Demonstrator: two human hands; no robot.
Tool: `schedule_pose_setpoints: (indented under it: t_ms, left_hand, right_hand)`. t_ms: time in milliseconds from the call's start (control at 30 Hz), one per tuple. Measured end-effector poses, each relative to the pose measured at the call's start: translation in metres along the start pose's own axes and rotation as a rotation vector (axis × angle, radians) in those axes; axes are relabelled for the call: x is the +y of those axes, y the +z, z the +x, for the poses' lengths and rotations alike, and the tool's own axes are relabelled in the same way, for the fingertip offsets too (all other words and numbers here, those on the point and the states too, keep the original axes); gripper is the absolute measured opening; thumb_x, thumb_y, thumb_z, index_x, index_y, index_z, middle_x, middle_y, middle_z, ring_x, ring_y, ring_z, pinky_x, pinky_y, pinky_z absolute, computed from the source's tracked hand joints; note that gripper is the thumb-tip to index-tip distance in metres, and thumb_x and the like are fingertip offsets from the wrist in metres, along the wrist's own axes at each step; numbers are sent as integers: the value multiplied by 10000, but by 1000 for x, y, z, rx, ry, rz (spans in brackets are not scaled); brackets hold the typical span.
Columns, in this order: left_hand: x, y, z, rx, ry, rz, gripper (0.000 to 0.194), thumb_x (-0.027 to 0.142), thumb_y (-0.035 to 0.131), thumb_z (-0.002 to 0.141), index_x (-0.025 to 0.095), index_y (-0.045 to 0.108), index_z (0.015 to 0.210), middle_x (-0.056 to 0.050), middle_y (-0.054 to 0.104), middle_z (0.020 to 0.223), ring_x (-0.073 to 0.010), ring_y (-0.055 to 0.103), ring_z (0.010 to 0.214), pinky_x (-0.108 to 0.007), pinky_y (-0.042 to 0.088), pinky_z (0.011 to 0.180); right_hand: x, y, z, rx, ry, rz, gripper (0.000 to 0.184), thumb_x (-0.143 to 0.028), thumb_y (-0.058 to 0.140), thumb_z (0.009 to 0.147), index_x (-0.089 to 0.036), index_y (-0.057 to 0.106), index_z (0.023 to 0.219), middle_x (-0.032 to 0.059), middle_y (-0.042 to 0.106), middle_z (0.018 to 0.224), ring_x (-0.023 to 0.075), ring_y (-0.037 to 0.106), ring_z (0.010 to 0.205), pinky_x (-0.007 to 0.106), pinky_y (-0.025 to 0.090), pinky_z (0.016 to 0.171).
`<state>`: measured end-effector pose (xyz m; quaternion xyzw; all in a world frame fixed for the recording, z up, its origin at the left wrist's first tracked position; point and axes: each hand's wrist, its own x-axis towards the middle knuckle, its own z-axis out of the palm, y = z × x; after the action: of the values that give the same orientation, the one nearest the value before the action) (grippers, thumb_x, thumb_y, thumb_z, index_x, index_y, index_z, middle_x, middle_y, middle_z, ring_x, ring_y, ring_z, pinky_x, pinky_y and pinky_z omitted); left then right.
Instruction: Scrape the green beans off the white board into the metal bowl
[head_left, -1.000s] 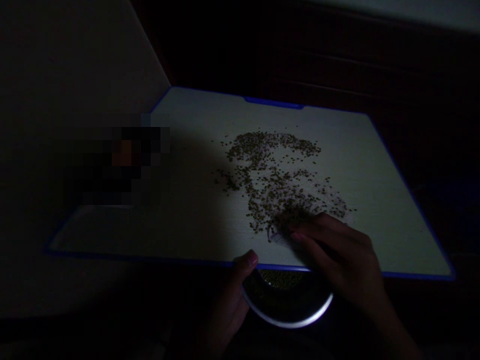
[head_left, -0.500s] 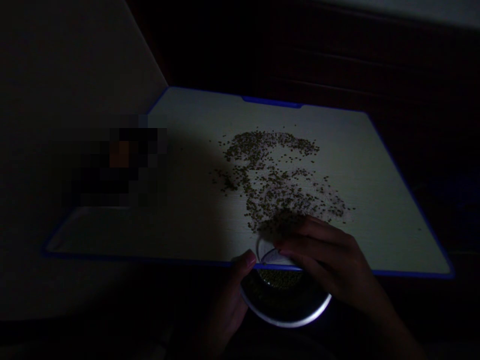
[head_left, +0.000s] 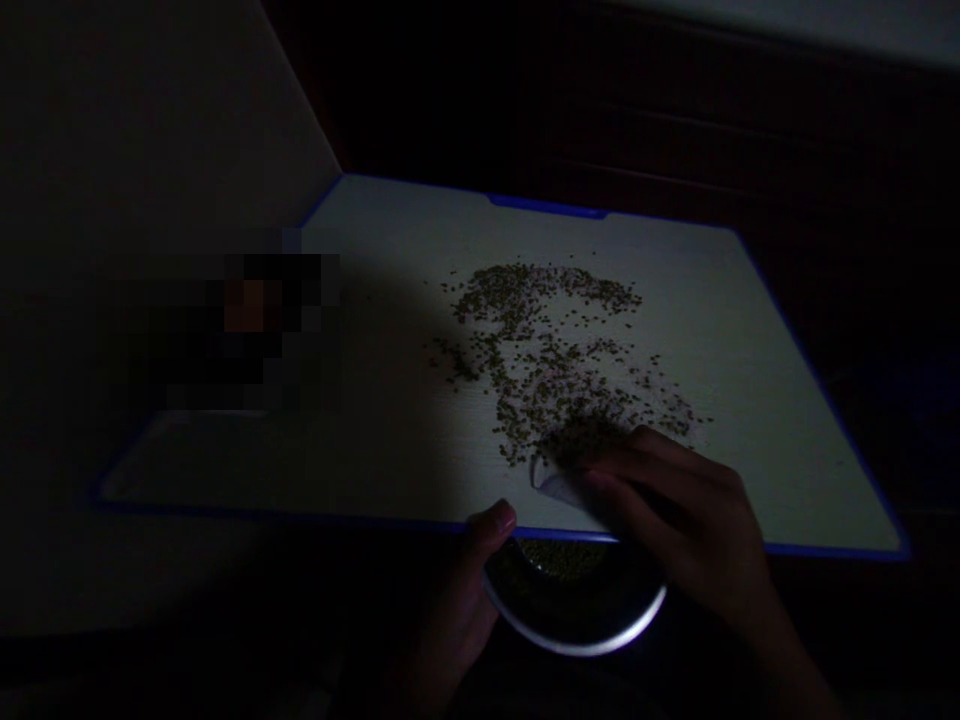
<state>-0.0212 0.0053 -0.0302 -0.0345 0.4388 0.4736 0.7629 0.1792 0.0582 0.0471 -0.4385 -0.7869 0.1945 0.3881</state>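
Note:
Small greenish-brown beans [head_left: 517, 290], like mung beans, lie scattered over a white board [head_left: 390, 430] with a blue edge. My right hand [head_left: 697, 510] is closed on a thin pale piece with a curved edge [head_left: 559, 485], its kind unclear in the dim light. That piece rests on the board beside the near beans. Below the board's near edge is a metal bowl [head_left: 592, 640] with more beans inside, partly covered by the board. My left hand [head_left: 469, 590] grips the bowl's left side, thumb up by the board's edge; its other fingers are mostly hidden.
A blurred-out dark object with an orange patch [head_left: 244, 305] is at the board's left side. A pale surface [head_left: 165, 120] rises or extends at the left. Dark wooden-looking panels [head_left: 712, 130] stand behind the board. The room is very dim.
My right hand has shifted slightly right and away from the board's near edge with the pale piece. My left hand and the bowl have stayed almost in place.

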Motion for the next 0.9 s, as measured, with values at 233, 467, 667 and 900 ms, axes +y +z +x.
schedule_pose_setpoints:
  t_ms: [233, 467, 667, 900]
  left_hand:
    - [-5, -12, 2, 16, 25, 9, 412, 396, 990, 758, 209, 864, 1103, -115, 878, 1257, -404, 719, 1378, -546, 497, 1243]
    - [-2, -4, 0, 11, 39, 4, 386, 394, 1030, 687, 207, 850, 974, -118, 889, 1204, -432, 699, 1400, -565, 485, 1251]
    - [-3, -7, 1, -13, 46, 10, 374, 358, 981, 772, 203, 865, 1092, -113, 883, 1239, -399, 704, 1401, -524, 502, 1241]
    - [0, -1, 1, -70, 42, 21, 361, 408, 981, 761, 191, 883, 1033, -129, 892, 1183, -421, 728, 1358, -537, 511, 1227]
  right_hand:
    - [-3, 2, -1, 90, 91, -122, 102, -170, 702, 1039, -196, 801, 1031, 15, 806, 894, 121, 761, 775, 233, 604, 702]
    - [-1, 4, 5, 87, 104, -148, 113, -184, 714, 1044, -214, 818, 1077, 22, 841, 969, 146, 788, 849, 264, 623, 778]
    - [4, 5, 12, 56, 51, -92, 142, -182, 704, 1048, -217, 834, 1093, 38, 841, 976, 165, 793, 860, 289, 631, 764]
    - [1, 2, 8, 58, 44, -66, 132, -154, 711, 1031, -201, 827, 1074, 30, 824, 940, 138, 774, 825, 249, 614, 730]
